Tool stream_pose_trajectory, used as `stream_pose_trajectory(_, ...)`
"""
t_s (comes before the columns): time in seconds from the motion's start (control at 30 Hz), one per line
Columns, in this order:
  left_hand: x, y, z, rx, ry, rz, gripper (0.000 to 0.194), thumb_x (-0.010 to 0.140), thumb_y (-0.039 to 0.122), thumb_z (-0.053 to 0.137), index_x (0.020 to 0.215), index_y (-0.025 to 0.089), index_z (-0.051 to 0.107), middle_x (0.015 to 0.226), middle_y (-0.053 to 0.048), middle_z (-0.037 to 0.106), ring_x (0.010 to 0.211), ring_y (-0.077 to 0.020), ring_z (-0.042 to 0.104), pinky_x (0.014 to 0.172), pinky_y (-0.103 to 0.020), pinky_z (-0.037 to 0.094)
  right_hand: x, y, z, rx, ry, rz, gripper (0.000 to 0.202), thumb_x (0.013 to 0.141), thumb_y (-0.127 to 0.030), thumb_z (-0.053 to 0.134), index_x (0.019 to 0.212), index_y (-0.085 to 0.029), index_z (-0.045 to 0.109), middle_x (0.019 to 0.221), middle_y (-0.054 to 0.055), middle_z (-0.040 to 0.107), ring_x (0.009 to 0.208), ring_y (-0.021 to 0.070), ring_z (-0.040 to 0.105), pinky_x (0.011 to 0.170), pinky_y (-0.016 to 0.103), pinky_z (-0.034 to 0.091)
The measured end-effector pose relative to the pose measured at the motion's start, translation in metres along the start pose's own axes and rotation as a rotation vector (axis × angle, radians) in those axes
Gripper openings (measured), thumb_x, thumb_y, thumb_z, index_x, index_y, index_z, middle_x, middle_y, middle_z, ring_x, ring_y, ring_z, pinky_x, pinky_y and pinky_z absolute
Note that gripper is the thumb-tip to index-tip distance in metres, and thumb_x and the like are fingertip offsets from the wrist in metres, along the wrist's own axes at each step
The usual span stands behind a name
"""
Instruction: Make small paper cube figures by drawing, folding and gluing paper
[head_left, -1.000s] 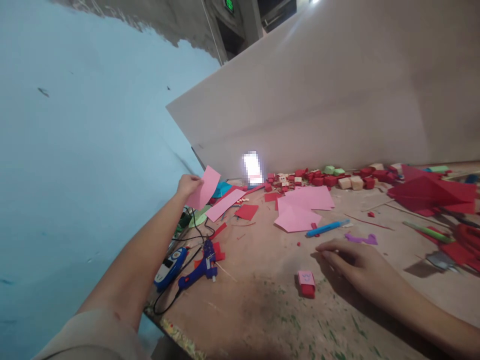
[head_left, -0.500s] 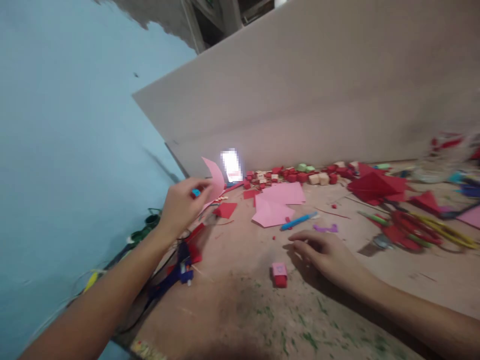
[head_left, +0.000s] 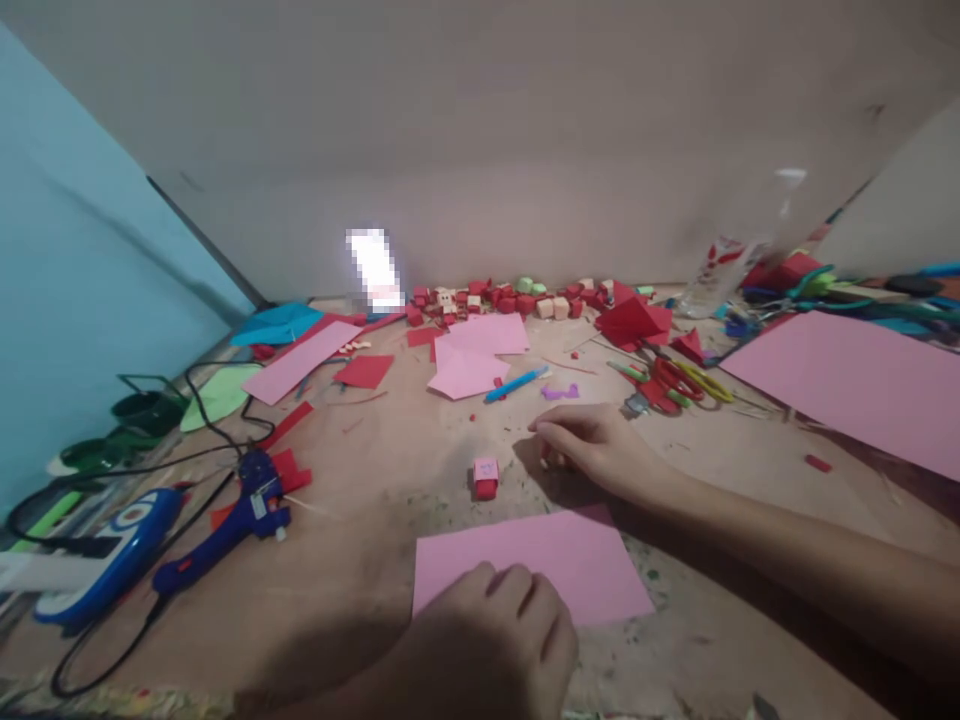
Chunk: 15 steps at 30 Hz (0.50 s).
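Observation:
A sheet of pink paper (head_left: 540, 555) lies at the front of the table. My left hand (head_left: 502, 630) is over its near left part with fingers curled, apparently gripping the edge; the fingertips are hidden. Just beyond the sheet sits a small block wrapped in red and pink paper (head_left: 486, 478), with a mark on top. Right of that block my right hand (head_left: 592, 445) rests on the table, fingers loosely bent and holding nothing visible. A blue pen (head_left: 517, 384) and a purple piece (head_left: 560, 391) lie past its fingertips.
Left are a blue glue gun (head_left: 225, 530), its cord and a blue-and-white device (head_left: 112, 560). Small red and cream blocks (head_left: 510, 300) line the back beside a bright phone (head_left: 375, 270). Scissors (head_left: 686, 380), a clear bottle (head_left: 727, 265) and a large pink sheet (head_left: 862, 385) stand or lie right.
My left hand has come from the far left to the front of the table, bringing the pink paper. My right hand stays near the small block. The view has turned right.

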<state>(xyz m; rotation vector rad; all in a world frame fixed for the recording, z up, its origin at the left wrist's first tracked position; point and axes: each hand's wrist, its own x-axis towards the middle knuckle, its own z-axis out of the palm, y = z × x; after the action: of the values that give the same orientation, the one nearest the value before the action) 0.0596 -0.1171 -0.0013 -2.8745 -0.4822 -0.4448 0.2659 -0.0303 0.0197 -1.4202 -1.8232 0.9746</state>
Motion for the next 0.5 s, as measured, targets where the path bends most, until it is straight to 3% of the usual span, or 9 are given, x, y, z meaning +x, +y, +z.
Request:
stream_pose_trajectory(0.13,-0.005,-0.009,-0.015,-0.086,-0.107,-0.014,0.008,0.091,0.022,0.061,0.087,0.017,0.063,0.077,-0.004,0.062,0.064,-0.0208,0.058,0.047,-0.035,0.039,-0.025,-0.008,-0.017,-0.111,-0.134,-0.023,0.022,0.093,-0.03,0.058,0.091,-0.019,0.077,0.091,0.006,0.077,0.082,0.0203,0.068,0.074,0.03,0.051)
stream_pose_trajectory(0.23,-0.012,-0.017,-0.02,-0.136,-0.158,-0.098,0.013,0.093,0.03,0.063,0.089,0.018,0.063,0.085,-0.004,0.066,0.072,-0.0225,0.061,0.053,-0.037,0.043,-0.046,-0.006,-0.021,-0.338,-0.19,-0.171,0.023,0.096,-0.031,0.056,0.104,-0.024,0.076,0.105,0.006,0.076,0.097,0.0229,0.07,0.085,0.034,0.054)
stream_pose_trajectory(0.3,-0.019,-0.023,-0.024,-0.186,-0.199,-0.183,0.022,0.095,0.038,0.063,0.101,0.017,0.063,0.105,-0.008,0.069,0.089,-0.0246,0.064,0.066,-0.038,0.049,-0.059,0.002,-0.02,-0.438,-0.151,-0.211,0.024,0.093,-0.04,0.062,0.11,-0.03,0.075,0.115,0.006,0.075,0.106,0.0284,0.069,0.09,0.041,0.055)
stream_pose_trajectory(0.4,-0.03,-0.03,-0.033,-0.249,-0.232,-0.322,0.047,0.098,0.053,0.053,0.128,0.017,0.056,0.141,-0.013,0.058,0.122,-0.0283,0.056,0.091,-0.042,0.049,-0.068,0.025,-0.012,-0.493,-0.072,-0.223,0.044,0.076,-0.052,0.078,0.118,-0.041,0.074,0.12,0.008,0.074,0.109,0.0389,0.067,0.089,0.054,0.055)
stream_pose_trajectory(0.5,-0.039,-0.035,-0.04,-0.251,-0.211,-0.383,0.062,0.101,0.062,0.036,0.138,0.015,0.049,0.148,-0.014,0.053,0.134,-0.0275,0.048,0.101,-0.042,0.044,-0.063,0.046,-0.002,-0.441,0.07,-0.203,0.054,0.058,-0.047,0.089,0.11,-0.052,0.075,0.114,0.01,0.075,0.104,0.0434,0.068,0.085,0.061,0.052)
